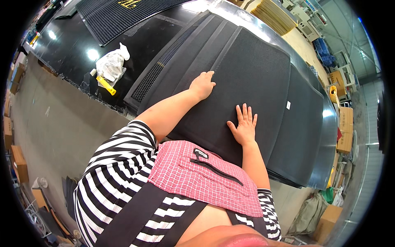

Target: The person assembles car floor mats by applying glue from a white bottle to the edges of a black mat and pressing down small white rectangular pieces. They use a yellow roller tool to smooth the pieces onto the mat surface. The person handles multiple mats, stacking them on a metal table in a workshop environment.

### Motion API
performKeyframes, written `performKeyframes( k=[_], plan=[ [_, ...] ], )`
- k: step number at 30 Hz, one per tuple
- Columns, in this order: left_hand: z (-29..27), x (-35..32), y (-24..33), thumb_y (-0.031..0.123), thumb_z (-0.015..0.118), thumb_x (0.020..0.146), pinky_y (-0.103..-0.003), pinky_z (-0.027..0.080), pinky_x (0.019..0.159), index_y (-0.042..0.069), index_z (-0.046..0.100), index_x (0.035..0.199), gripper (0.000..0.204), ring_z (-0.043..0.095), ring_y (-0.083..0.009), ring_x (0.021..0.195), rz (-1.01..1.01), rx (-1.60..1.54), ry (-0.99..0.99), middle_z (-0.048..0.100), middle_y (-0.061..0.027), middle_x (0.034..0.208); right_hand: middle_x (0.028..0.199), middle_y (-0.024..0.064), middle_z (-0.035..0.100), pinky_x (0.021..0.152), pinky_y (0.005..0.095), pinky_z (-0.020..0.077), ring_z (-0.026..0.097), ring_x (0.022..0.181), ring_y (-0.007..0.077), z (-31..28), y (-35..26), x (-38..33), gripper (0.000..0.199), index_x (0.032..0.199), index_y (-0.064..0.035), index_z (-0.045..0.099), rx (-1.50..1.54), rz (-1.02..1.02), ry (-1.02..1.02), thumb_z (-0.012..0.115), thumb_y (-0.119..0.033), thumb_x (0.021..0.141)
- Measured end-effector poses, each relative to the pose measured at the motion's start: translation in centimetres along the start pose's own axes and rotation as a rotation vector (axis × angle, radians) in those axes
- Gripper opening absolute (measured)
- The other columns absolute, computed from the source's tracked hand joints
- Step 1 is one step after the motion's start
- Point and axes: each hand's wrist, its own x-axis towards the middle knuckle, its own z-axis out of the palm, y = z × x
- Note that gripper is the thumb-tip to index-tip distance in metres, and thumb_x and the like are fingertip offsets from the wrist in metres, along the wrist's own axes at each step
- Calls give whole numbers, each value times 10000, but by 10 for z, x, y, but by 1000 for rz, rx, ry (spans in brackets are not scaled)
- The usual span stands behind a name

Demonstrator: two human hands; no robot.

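Note:
Black textured mats (255, 78) lie overlapping in a stack before me, and a stitched line runs along the edge of the top one. My left hand (202, 85) rests on the top mat, its fingers together and slightly bent, with nothing seen in them. Closer to me and further right, my right hand (244, 125) lies flat on the same mat with its fingers spread. A small white label (288, 105) sits near the right edge of that mat. Along the stack's left side shows a strip of black mesh (164, 61).
On the glossy black table (70, 53), left of the stack, lie a crumpled clear plastic bag (110, 66) and a yellow-handled tool (106, 85). A ribbed black mat (119, 18) with yellow lettering lies further back. Cardboard boxes (345, 129) stand at the right.

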Motion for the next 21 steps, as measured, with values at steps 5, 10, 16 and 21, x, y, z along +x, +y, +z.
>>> performKeyframes(
  k=[5, 10, 16, 21],
  plan=[
    [11, -3, 10, 199, 671, 931, -442, 428, 1086, -28, 508, 1381, 530, 535, -397, 1280, 10, -109, 56, 576, -261, 1351, 1663, 108, 250, 1257, 485, 88, 183, 1548, 282, -13, 24, -7, 768, 1561, -197, 378, 33, -43, -8, 632, -527, 916],
    [16, -15, 19, 194, 626, 963, -464, 441, 1061, -27, 445, 1420, 539, 539, -405, 1263, -31, -62, -46, 545, -269, 1359, 1672, 110, 220, 1263, 462, 80, 149, 1554, 279, -13, 41, -17, 782, 1566, -157, 361, -23, 3, 42, 603, -550, 935],
    [4, -7, 10, 215, 585, 991, -486, 487, 987, -24, 440, 1418, 510, 594, -423, 1157, 12, 103, -87, 566, -276, 1278, 1678, 100, 201, 1265, 458, 70, 129, 1559, 266, -11, 28, -11, 801, 1581, -168, 326, -42, 39, 33, 579, -574, 939],
    [-14, -5, 6, 333, 529, 1019, -440, 537, 896, -42, 439, 1420, 557, 658, -347, 1067, 165, 504, -175, 622, -218, 1184, 1675, 101, 209, 1265, 456, 72, 142, 1556, 267, -2, 23, -4, 787, 1579, -171, 328, -48, 16, 77, 579, -561, 943]
  ],
)
